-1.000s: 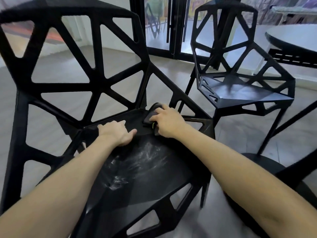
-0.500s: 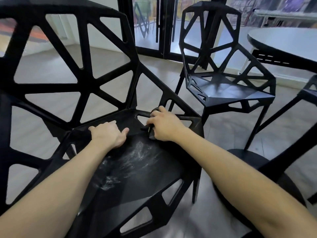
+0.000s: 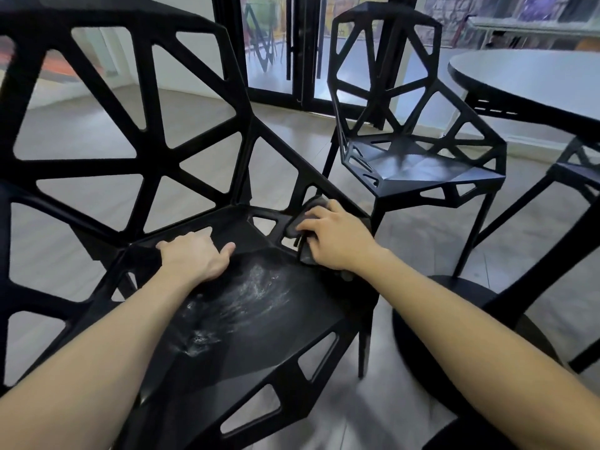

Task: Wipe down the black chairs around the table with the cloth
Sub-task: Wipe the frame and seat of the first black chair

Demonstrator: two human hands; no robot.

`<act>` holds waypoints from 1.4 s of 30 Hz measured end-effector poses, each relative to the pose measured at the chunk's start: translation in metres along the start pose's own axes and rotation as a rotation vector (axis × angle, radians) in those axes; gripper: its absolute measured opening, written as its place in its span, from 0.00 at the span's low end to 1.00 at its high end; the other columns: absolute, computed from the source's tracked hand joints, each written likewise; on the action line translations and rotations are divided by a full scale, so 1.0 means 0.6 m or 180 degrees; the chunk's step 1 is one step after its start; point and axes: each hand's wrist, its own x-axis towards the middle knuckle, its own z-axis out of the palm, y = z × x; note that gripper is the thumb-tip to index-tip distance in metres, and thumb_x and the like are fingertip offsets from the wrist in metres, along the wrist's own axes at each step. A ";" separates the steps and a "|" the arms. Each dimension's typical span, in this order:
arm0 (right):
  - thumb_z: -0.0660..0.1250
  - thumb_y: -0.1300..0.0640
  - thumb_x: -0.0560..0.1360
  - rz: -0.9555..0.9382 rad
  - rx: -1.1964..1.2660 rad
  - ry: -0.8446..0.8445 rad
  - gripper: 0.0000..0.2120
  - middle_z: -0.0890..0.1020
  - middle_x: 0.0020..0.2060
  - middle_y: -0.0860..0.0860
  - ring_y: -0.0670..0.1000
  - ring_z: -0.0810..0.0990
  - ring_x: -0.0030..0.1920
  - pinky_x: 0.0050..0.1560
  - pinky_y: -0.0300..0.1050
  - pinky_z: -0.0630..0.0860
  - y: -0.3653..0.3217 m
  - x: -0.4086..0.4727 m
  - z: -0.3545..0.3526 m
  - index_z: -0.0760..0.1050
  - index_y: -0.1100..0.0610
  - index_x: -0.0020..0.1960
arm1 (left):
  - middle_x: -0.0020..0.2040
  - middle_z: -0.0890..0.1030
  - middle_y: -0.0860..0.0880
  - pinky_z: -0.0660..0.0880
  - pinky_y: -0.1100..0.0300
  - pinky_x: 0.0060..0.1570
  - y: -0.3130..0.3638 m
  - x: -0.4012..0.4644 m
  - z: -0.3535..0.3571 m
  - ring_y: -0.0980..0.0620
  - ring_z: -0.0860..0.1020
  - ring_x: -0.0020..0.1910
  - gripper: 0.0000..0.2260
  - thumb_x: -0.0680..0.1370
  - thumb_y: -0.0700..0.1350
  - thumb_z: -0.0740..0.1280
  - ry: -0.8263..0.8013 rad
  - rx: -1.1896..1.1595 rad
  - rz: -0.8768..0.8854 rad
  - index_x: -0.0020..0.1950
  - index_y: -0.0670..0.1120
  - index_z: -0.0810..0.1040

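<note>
Head view: right hand (image 3: pixel 337 240) grips the cloth (image 3: pixel 300 224) at the chair (image 3: pixel 246 306) seat's back-right corner; left hand (image 3: pixel 194 258) presses flat, fingers relaxed.

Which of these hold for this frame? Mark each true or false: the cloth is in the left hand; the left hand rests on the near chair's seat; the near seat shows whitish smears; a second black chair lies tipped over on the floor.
1. The cloth is in the left hand. False: the right hand holds it.
2. The left hand rests on the near chair seat. True.
3. The near seat shows whitish smears. True.
4. A second black chair lies tipped over. False: it stands upright beside the table.
</note>
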 end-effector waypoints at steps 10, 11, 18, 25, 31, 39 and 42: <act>0.70 0.57 0.76 0.0352 0.1162 0.0615 0.23 0.81 0.63 0.42 0.51 0.75 0.61 0.67 0.52 0.74 -0.010 -0.162 0.000 0.80 0.40 0.68 | 0.72 0.80 0.45 0.67 0.34 0.74 -0.006 -0.007 0.006 0.37 0.77 0.72 0.37 0.81 0.74 0.52 0.0005 -0.0128 0.0115 0.85 0.55 0.64; 0.70 0.56 0.76 0.0078 0.1338 0.0474 0.25 0.81 0.64 0.41 0.50 0.75 0.62 0.68 0.49 0.73 -0.045 -0.180 0.004 0.78 0.41 0.71 | 0.73 0.80 0.45 0.67 0.35 0.74 -0.006 -0.005 0.004 0.37 0.76 0.72 0.38 0.81 0.74 0.53 -0.0026 -0.0102 0.0132 0.85 0.54 0.64; 0.78 0.44 0.72 0.0789 0.1649 0.0453 0.25 0.77 0.59 0.43 0.47 0.79 0.58 0.59 0.46 0.77 -0.046 -0.131 0.006 0.73 0.46 0.65 | 0.68 0.79 0.53 0.74 0.42 0.68 -0.004 -0.061 -0.031 0.44 0.78 0.68 0.33 0.76 0.72 0.67 0.0066 0.0038 0.0642 0.72 0.52 0.78; 0.75 0.59 0.76 0.0849 0.5054 0.0138 0.19 0.86 0.61 0.57 0.56 0.85 0.62 0.66 0.53 0.80 -0.065 -0.089 -0.032 0.80 0.60 0.66 | 0.71 0.79 0.59 0.77 0.57 0.68 0.034 -0.128 -0.093 0.59 0.78 0.71 0.46 0.68 0.54 0.85 -0.0833 -0.3351 0.1914 0.81 0.62 0.66; 0.65 0.64 0.80 0.1044 0.5988 -0.0272 0.19 0.83 0.60 0.63 0.59 0.82 0.58 0.56 0.50 0.80 -0.081 -0.051 -0.050 0.78 0.63 0.71 | 0.52 0.88 0.45 0.81 0.60 0.49 0.036 -0.147 -0.120 0.51 0.86 0.51 0.17 0.72 0.39 0.80 -0.0907 -0.5001 0.1429 0.60 0.41 0.85; 0.79 0.35 0.68 0.0704 0.4153 -0.0298 0.34 0.87 0.58 0.49 0.49 0.86 0.59 0.63 0.48 0.78 -0.086 0.011 -0.127 0.80 0.52 0.68 | 0.53 0.90 0.47 0.83 0.54 0.56 0.016 -0.117 -0.177 0.46 0.87 0.56 0.10 0.77 0.45 0.80 -0.0026 -0.4275 0.1391 0.58 0.47 0.89; 0.84 0.34 0.62 0.0243 0.2760 -0.0312 0.36 0.86 0.54 0.43 0.42 0.84 0.56 0.59 0.42 0.78 -0.122 0.051 -0.173 0.78 0.44 0.66 | 0.53 0.89 0.45 0.82 0.45 0.62 0.012 -0.120 -0.236 0.45 0.87 0.58 0.14 0.75 0.53 0.81 0.0212 -0.3704 0.1701 0.58 0.50 0.89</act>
